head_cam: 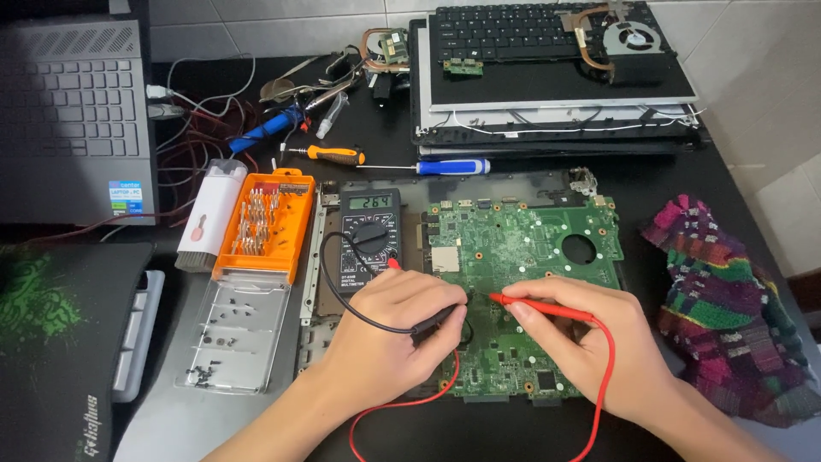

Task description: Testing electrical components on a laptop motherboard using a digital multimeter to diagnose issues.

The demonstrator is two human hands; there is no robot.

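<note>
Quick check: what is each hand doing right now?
Left hand: closed on the black probe, tip at the green board.
Right hand: closed on the red probe, tip on the board.

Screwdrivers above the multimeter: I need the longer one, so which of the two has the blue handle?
The right-hand screwdriver, with the blue-and-white handle and its thin shaft pointing left. The other screwdriver has an orange-and-black handle and lies further left.

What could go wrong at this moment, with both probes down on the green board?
The red probe in the right hand and the black probe in the left hand meet close together on the circuit board; a slip might bridge neighbouring contacts. The red lead loops by the wrist and could snag, tugging the multimeter.
</note>
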